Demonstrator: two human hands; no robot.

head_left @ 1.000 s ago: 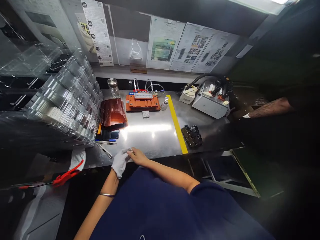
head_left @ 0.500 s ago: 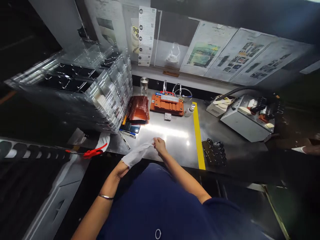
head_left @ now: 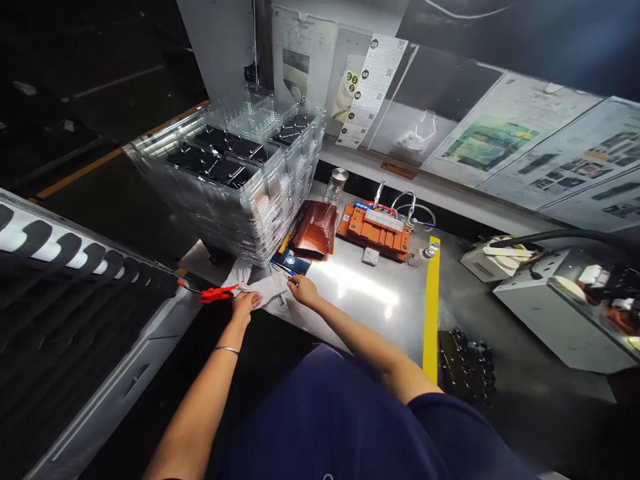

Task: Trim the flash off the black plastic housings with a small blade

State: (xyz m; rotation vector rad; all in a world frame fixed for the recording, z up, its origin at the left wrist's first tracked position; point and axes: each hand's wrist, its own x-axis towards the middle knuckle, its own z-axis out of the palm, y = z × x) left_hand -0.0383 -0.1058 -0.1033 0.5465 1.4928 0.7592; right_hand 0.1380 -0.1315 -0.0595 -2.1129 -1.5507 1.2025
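Note:
A white glove [head_left: 273,288] is stretched between my two hands over the left front edge of the steel bench. My left hand [head_left: 245,303], now bare, grips its left end with closed fingers. My right hand [head_left: 303,290] pinches the other end. Just left of my left hand is a red-handled tool [head_left: 217,293], its exact kind unclear. Behind it, more white cloth [head_left: 240,272] lies at the bench edge. A phone [head_left: 295,262] and pens [head_left: 283,268] lie just beyond my right hand.
A tall stack of clear plastic trays [head_left: 255,213] holding black parts stands at the left. An orange fixture [head_left: 375,230], a glass jar [head_left: 336,187] and a brown folder [head_left: 315,230] sit behind. Right of the yellow tape [head_left: 431,313] are black parts [head_left: 465,363] and a grey machine [head_left: 565,313].
The glove has come off my left hand, which now grips it. Both hands have moved left along the bench toward the red-handled tool, and the view has turned left.

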